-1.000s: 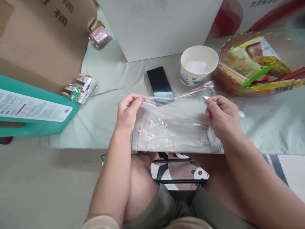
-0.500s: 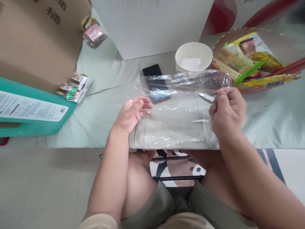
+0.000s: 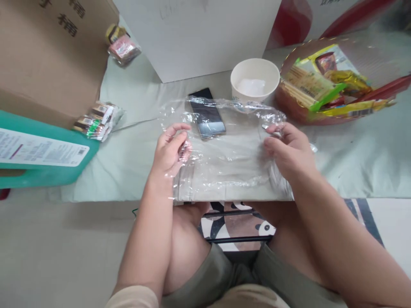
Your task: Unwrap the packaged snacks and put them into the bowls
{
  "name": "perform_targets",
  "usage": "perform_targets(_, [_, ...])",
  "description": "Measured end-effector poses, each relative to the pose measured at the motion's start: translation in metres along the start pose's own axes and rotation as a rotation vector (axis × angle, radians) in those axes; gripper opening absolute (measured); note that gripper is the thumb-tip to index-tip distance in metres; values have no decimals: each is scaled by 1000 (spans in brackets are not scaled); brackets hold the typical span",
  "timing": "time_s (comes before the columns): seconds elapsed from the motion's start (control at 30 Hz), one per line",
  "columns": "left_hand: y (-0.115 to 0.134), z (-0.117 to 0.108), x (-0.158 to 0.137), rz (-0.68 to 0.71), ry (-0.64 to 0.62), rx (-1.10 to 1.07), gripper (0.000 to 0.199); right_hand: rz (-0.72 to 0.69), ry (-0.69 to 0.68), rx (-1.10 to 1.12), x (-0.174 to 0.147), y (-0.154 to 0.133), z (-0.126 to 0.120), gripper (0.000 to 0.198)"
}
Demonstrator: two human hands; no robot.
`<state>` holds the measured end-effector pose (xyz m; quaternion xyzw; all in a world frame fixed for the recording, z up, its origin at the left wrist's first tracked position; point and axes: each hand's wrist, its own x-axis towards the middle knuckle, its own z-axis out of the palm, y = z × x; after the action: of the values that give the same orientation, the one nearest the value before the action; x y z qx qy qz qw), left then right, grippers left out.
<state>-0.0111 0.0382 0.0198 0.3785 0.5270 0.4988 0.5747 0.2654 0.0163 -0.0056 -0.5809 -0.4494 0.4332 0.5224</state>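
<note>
Clear plastic film (image 3: pixel 228 159): spread over near part of table (image 3: pixel 346 162), long axis left to right, between left hand (image 3: pixel 170 149) and right hand (image 3: pixel 290 149), about equally near both. Left fingers loosely curled, right fingers bent at film's right end; cannot tell whether clamped on it.

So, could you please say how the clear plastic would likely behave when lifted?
The clear plastic is probably floppy, given its many wrinkles. It seems light, being thin enough to show the phone through it. Its glossy shine suggests it may be slippery.
</note>
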Motion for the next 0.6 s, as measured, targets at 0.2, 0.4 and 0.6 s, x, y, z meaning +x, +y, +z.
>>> perform_targets(0.2, [-1, -1, 2, 18, -48, -69, 11, -393, 246, 35, 5, 3, -4, 16])
perform_targets(0.4, [3, -3, 2, 62, -1, -165, 16, -128, 76, 60, 7, 8, 2, 33])
perform_targets(0.6, [0, -12, 4, 125, -17, -170, 24, -90, 164, 156, 3, 0, 5, 23])
